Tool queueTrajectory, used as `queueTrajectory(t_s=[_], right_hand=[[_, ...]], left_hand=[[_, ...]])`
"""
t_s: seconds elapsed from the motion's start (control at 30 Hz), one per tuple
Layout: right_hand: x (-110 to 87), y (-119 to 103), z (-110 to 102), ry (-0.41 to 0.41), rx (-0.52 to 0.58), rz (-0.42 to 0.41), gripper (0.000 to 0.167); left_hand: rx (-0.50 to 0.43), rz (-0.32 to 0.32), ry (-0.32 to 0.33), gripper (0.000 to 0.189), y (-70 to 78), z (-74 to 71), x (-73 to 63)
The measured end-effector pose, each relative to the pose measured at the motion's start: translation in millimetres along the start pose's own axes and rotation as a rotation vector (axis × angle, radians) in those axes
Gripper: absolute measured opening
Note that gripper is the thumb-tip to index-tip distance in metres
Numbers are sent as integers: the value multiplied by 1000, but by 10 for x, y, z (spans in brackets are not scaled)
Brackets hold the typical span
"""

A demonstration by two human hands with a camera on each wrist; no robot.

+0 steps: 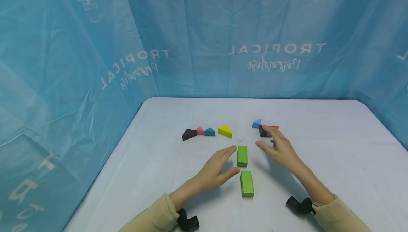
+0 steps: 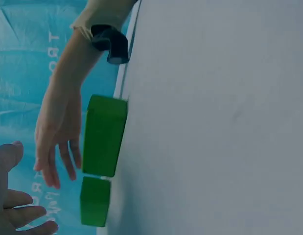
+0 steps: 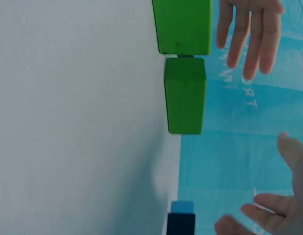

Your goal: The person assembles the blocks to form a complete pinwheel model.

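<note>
Two green rectangular blocks lie in a line at the middle of the table, the far block (image 1: 242,156) a little beyond the near block (image 1: 247,184). My left hand (image 1: 213,170) is just left of them, fingers extended and thumb apart, holding nothing. On the other side my right hand (image 1: 280,150) reaches forward with spread fingers, and it partly hides a black block (image 1: 263,131) and a red block (image 1: 274,127). A blue triangular block (image 1: 256,123) shows just behind the black one. In the right wrist view the same empty right hand (image 3: 283,191) has its fingers apart.
Left of centre stand a black block (image 1: 189,134), a pink block (image 1: 199,131) and a teal block (image 1: 210,131) in a row, with a yellow triangular block (image 1: 225,131) beside them. The white table (image 1: 334,147) is bordered by blue printed curtains (image 1: 204,30).
</note>
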State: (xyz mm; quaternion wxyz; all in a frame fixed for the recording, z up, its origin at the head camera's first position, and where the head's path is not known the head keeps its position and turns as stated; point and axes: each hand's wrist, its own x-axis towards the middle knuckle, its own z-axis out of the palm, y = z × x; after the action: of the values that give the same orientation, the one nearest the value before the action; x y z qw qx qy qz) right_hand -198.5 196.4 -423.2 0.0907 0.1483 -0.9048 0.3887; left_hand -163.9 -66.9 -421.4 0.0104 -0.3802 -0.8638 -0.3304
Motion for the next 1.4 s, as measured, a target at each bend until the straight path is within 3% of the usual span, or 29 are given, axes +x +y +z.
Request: queueTrajectory(t_s=[0.17,0.3,0.37,0.5,0.7,1.17,1.4], right_hand=[[20,-3,138,22,179,-38,50],[56,-35,221,-37,323,0,47],[79,-38,261,-77,389,22,46],[111,-13,365,-130,461,56,40],[101,49,494,-144,445,62,29],[86,78,545,-138,458,94,26],[61,64,550,-146,446,109,26]], left_hand=[[-175,-16,65,55,2,121,-59],[-319,40,130,46,-18,244,-81],[-385,60,133,43,-30,314,-99],[-458,36,116,41,-34,413,-138],[-402,25,104,42,-23,480,-159],[-306,76,190,39,-10,562,-122],[-388,7,165,37,6,546,-141]])
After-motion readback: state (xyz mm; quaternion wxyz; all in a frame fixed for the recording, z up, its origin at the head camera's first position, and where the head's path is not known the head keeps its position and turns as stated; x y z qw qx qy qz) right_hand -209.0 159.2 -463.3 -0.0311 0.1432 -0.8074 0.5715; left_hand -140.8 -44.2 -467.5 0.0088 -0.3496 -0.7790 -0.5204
